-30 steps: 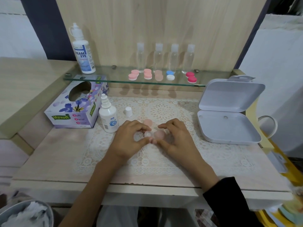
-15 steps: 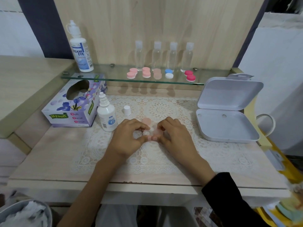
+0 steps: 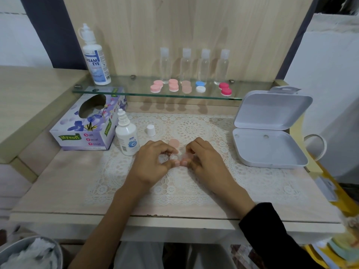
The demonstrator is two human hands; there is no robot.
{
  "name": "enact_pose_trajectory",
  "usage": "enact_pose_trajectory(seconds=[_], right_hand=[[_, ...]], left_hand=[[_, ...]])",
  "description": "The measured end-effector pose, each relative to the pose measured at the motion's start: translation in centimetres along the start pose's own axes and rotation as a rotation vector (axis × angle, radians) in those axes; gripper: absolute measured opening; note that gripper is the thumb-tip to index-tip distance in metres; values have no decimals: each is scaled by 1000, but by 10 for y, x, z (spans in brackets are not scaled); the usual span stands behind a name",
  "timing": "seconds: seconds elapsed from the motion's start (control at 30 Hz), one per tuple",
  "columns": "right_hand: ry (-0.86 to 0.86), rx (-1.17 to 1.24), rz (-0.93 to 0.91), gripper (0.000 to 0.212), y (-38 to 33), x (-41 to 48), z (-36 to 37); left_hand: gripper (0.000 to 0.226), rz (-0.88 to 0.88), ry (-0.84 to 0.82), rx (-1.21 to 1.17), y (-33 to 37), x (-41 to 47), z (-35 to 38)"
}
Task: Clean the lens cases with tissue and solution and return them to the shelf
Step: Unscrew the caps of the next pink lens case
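— What can be read on the tall solution bottle (image 3: pixel 96 61) on the glass shelf (image 3: pixel 136 89)?
— "REAM EYE" in blue; its small print is too fine.
— And the tissue box (image 3: pixel 85 131)?
— "Mysoft" in green, then "Soft Facial Tissue". The label on the small dropper bottle (image 3: pixel 127 138) is illegible.

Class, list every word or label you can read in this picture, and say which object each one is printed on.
"REAM EYE": large white bottle on the glass shelf; only this much shows, and the small print is blurred.
"Mysoft": front of the tissue box.
"Soft Facial Tissue": same box front.
Small bottle beside the box: blue logo, wording too small to read.
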State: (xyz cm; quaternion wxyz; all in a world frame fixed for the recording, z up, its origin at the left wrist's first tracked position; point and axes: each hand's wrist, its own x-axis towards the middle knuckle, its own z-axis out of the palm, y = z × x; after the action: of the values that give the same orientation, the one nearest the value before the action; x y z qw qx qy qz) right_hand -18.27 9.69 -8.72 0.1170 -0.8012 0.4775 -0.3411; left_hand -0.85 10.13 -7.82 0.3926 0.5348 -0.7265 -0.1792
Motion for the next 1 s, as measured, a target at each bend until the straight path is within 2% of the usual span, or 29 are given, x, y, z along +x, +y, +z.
enact_pose_trajectory(seconds=[0.6, 0.87, 1.0], right_hand=[[-13, 71, -14, 14, 1, 2, -3], [-14, 139, -6, 25, -2, -4, 0], [-29, 163, -7, 40, -4, -4, -2]], left_hand=[[26, -9, -2, -32, 2, 0, -1], [27, -17, 7, -22, 1, -1, -1], [27, -23, 6, -48, 2, -1, -1]])
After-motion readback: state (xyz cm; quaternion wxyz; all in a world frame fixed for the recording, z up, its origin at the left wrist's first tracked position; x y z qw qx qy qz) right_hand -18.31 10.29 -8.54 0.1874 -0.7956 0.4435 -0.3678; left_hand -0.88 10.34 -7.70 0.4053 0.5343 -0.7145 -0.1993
